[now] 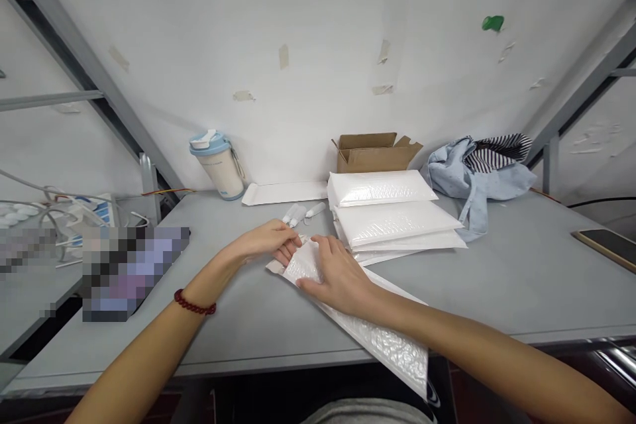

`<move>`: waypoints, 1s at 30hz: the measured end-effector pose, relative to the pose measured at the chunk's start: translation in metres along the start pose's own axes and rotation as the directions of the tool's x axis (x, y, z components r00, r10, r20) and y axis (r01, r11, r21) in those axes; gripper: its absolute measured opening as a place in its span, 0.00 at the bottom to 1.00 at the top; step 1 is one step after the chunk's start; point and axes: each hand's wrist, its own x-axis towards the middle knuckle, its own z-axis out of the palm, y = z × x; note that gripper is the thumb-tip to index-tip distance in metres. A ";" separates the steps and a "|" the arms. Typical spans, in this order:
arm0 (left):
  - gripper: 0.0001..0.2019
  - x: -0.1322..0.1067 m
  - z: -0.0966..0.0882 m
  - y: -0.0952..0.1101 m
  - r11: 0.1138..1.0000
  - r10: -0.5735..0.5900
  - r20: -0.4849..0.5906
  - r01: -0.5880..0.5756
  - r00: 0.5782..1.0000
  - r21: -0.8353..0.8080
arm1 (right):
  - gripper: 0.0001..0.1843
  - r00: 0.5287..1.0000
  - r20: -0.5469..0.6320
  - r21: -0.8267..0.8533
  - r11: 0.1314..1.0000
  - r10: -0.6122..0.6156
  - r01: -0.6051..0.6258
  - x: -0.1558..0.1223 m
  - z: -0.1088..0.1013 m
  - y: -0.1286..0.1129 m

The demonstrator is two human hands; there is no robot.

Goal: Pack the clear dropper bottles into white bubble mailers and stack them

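Observation:
A white bubble mailer lies slantwise on the grey table, its near end hanging past the front edge. My left hand pinches the mailer's far end, fingers closed on it. My right hand lies flat on top of the mailer, fingers pressed down on it. Three small white tubes lie just beyond my left hand.
A stack of filled white mailers sits behind my right hand, an open cardboard box behind it. A lidded cup and a flat white envelope stand at the back. Blue cloth lies right; a phone far right.

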 end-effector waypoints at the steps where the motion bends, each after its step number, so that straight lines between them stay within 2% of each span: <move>1: 0.18 0.000 0.000 0.000 1.000 0.006 -0.008 -0.006 1.000 -0.001 | 0.37 1.000 -0.001 0.000 1.000 0.000 0.000 0.000 0.001 0.000; 5: 0.22 -0.002 0.002 -0.002 0.974 0.103 0.102 -0.121 0.989 0.191 | 0.35 1.000 -0.004 0.006 1.000 -0.002 0.002 0.001 0.001 0.000; 8: 0.24 -0.003 0.002 -0.002 0.951 0.091 0.158 -0.133 0.983 0.280 | 0.36 1.000 -0.001 0.008 1.000 0.006 -0.006 0.002 0.000 0.000; 9: 0.24 -0.003 0.002 -0.001 0.955 0.073 0.149 -0.112 0.986 0.274 | 0.36 1.000 0.002 0.006 1.000 0.008 -0.008 0.002 0.000 0.000; 11: 0.23 -0.002 0.001 -0.001 0.969 0.061 0.053 -0.071 0.997 0.237 | 0.35 1.000 0.006 0.001 1.000 0.013 -0.013 0.002 0.000 0.000; 14: 0.19 -0.001 0.000 -0.001 0.977 0.138 -0.110 -0.118 0.984 0.176 | 0.33 1.000 0.006 -0.004 1.000 0.015 -0.015 0.002 0.000 0.001; 16: 0.19 0.000 0.000 -0.003 0.975 0.163 -0.088 -0.146 0.983 0.168 | 0.33 1.000 -0.001 -0.006 1.000 0.012 -0.012 0.002 0.000 0.001; 19: 0.23 0.000 0.001 -0.006 0.972 0.125 0.019 -0.127 0.992 0.196 | 0.35 1.000 -0.007 0.001 1.000 0.006 -0.006 0.001 0.000 0.001; 22: 0.24 0.000 0.002 -0.006 0.974 0.096 0.058 -0.106 0.994 0.202 | 0.36 1.000 0.003 0.003 1.000 0.009 -0.009 0.002 0.001 0.001; 24: 0.23 0.001 0.002 -0.004 0.981 0.081 0.017 -0.082 0.997 0.173 | 0.36 1.000 0.007 -0.003 1.000 0.013 -0.013 0.002 0.001 0.002; 28: 0.18 0.003 0.001 -0.003 0.988 0.113 -0.154 -0.095 0.982 0.118 | 0.35 1.000 0.003 0.003 1.000 0.006 -0.006 0.002 0.002 0.002; 30: 0.18 0.005 0.001 -0.005 0.989 0.128 -0.153 -0.115 0.980 0.092 | 0.34 1.000 -0.005 0.015 1.000 -0.001 0.001 0.002 0.002 0.001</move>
